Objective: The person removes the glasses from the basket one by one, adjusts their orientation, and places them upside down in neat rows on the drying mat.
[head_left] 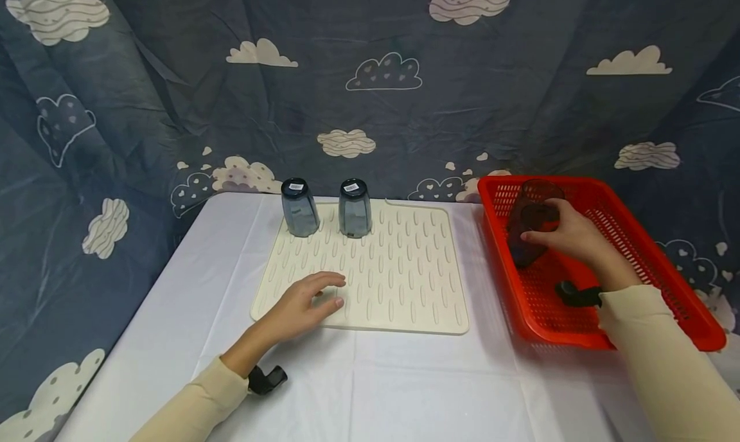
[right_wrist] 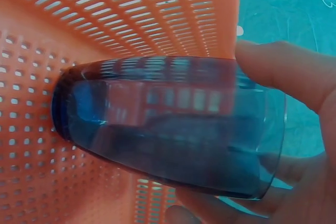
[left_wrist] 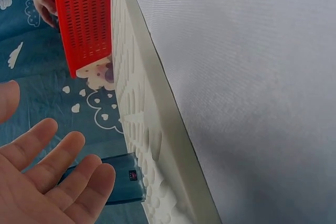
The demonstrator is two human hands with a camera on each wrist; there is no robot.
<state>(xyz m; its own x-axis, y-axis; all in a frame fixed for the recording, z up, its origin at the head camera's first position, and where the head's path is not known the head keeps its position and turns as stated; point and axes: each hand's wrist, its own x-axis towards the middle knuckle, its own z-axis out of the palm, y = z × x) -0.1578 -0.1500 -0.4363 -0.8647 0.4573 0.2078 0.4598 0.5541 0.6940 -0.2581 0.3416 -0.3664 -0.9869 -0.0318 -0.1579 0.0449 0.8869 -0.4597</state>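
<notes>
In the red basket (head_left: 563, 337), my right hand (head_left: 572, 233) grips a dark blue-grey drinking glass (right_wrist: 168, 129) near its rim, thumb on one side and fingers on the other. The right wrist view shows the glass's base toward the basket floor. My left hand (head_left: 303, 304) hovers over the near left part of a cream ridged mat (head_left: 399, 268), fingers loosely bent, holding nothing. Two similar glasses stand upside down along the mat's far edge, a left one (head_left: 300, 211) and a right one (head_left: 355, 211).
A white cloth (head_left: 405, 384) covers the table. Behind it hangs a dark blue curtain (head_left: 324, 95) with cloud prints. The basket stands right of the mat, its slotted walls rising around my right hand.
</notes>
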